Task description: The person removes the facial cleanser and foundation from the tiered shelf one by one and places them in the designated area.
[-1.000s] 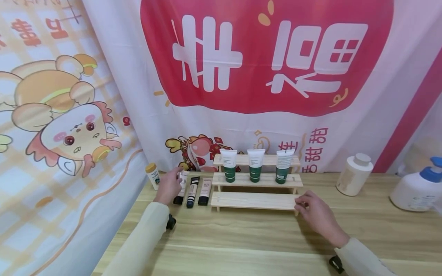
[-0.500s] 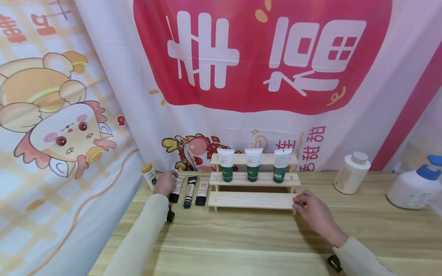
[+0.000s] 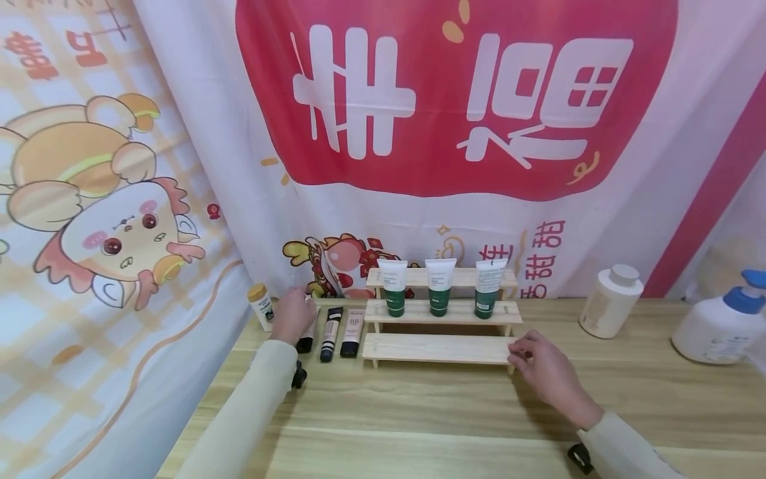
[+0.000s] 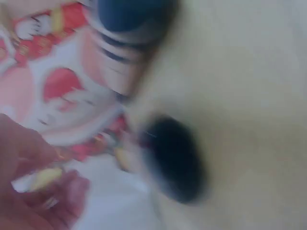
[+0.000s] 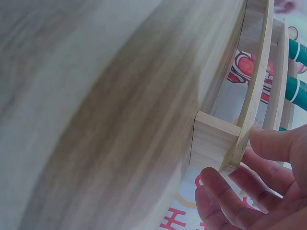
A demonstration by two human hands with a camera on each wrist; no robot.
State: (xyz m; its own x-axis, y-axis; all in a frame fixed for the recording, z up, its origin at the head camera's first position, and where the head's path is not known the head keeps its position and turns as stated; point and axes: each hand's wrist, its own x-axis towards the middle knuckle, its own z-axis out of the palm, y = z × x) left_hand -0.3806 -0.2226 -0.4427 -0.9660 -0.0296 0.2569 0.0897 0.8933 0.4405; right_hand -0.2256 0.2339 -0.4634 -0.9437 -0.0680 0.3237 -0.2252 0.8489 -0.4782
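My left hand (image 3: 293, 316) is over the upper end of a pale tube with a black cap (image 3: 305, 344), the leftmost of a row of lying tubes. Its fingers are curled; blur in the left wrist view hides whether they hold anything. To its right lie a tube with a striped navy cap end (image 3: 330, 336) and a pink BB tube (image 3: 352, 332). My right hand (image 3: 547, 372) pinches the right end of a stepped wooden rack (image 3: 437, 347), thumb on top, fingers at the end and beneath in the right wrist view. Three white-and-green tubes (image 3: 439, 287) stand upright on the middle step.
A white bottle with a gold cap (image 3: 260, 307) stands left of my left hand. Farther right are a white bottle (image 3: 610, 303) and a pump bottle with a blue top (image 3: 718, 329). Printed cloths (image 3: 209, 133) hang behind and on the left of the wooden table (image 3: 419, 412).
My left hand shifted left off the leftmost tube, then came back right over its upper end. My right hand stays at the rack's end. The head view sways slightly.
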